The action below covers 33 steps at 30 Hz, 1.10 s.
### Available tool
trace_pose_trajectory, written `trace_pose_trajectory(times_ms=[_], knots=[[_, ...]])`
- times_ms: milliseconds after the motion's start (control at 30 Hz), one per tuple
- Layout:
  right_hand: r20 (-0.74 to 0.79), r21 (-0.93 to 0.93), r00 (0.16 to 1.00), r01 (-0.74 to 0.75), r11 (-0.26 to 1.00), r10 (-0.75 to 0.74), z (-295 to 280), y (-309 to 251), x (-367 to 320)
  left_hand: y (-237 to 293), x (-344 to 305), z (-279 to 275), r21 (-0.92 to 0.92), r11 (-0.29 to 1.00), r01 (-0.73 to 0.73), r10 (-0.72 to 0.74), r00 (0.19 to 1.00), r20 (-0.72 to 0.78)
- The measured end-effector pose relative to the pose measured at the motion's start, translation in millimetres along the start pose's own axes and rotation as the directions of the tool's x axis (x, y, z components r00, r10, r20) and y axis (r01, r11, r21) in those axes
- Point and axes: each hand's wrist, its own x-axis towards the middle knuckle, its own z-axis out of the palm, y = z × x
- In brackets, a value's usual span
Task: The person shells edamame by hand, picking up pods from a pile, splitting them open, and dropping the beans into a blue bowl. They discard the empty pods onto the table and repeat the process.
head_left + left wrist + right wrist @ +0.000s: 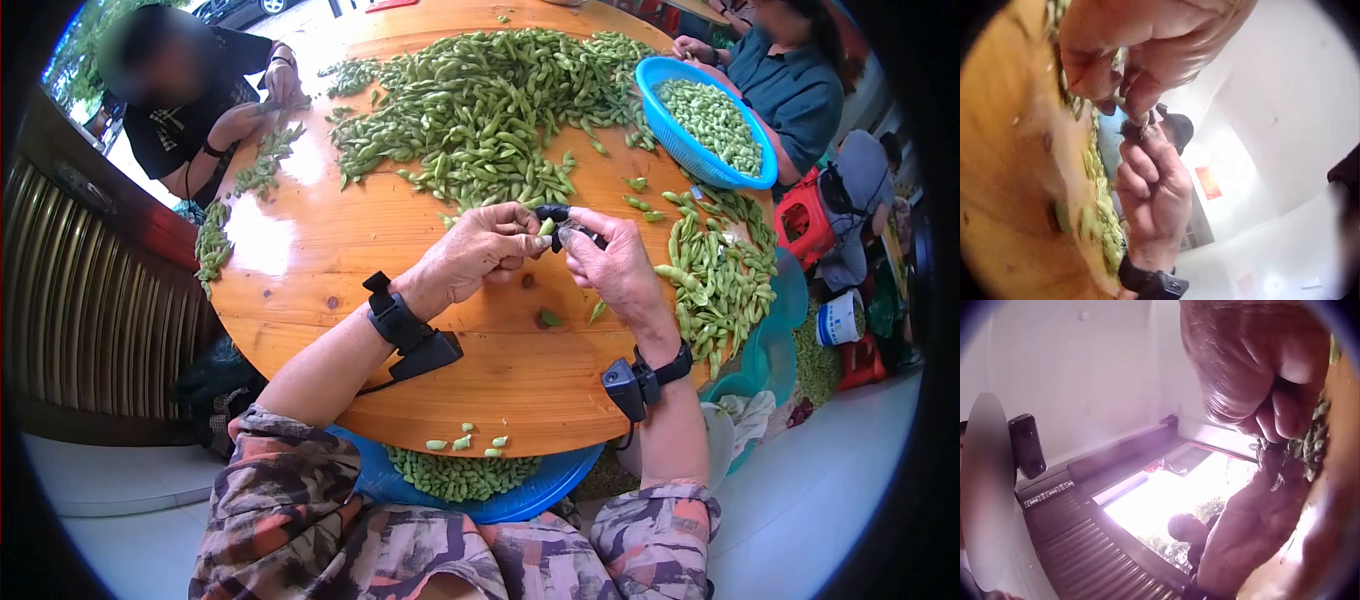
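Over the middle of the round wooden table [400,350], my two hands meet fingertip to fingertip. My left hand [480,250] pinches a green soybean pod [546,228] between thumb and fingers. Opposite it, my right hand [615,265] grips the same spot with curled index finger and thumb. A black covering [552,212] shows at its index fingertip. Both wrist views show the fingers of the two hands close together, largely hiding the pod. Several shelled beans [461,442] lie at the near table edge, above a blue basin [565,482] of beans.
A large heap of pods [490,110] covers the far side, and another pile [715,280] lies at the right. A blue basket [765,178] of shelled beans stands at the right back. Two people sit across the table. A red stool [803,225] stands beyond the right edge.
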Motion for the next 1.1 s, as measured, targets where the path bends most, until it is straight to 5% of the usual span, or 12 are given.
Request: trace_pose_trajectory(times_ms=[533, 633, 733, 900, 967, 1100], knots=[[0.180, 0.192, 0.982, -0.097, 0.976, 0.062, -2, 1, 0, -6, -6, 2, 0.107, 0.992, -0.070, 0.086, 0.985, -0.150], [0.116, 0.066, 0.992, -0.049, 0.997, 0.041, 4, -1, -2, -6, -6, 2, 0.131, 0.990, -0.052, 0.074, 0.984, -0.164], [0.156, 0.160, 0.987, -0.070, 0.985, 0.044, 0, -2, -2, -9, -6, 0, 0.116, 0.992, -0.050, 0.067, 0.987, -0.146], [0.212, 0.261, 0.977, -0.065, 0.963, 0.008, -4, -4, -2, -13, -3, -11, -0.280, 0.960, 0.000, 0.061, 0.976, 0.210], [0.222, 0.260, 0.975, -0.054, 0.964, -0.006, -2, -4, -2, -15, -3, -10, -0.261, 0.965, -0.002, 0.040, 0.989, 0.142], [0.057, -0.048, 0.996, 0.066, 0.997, -0.063, 8, 1, 1, -10, -5, 3, -0.181, 0.983, -0.042, 0.042, 0.999, -0.001]])
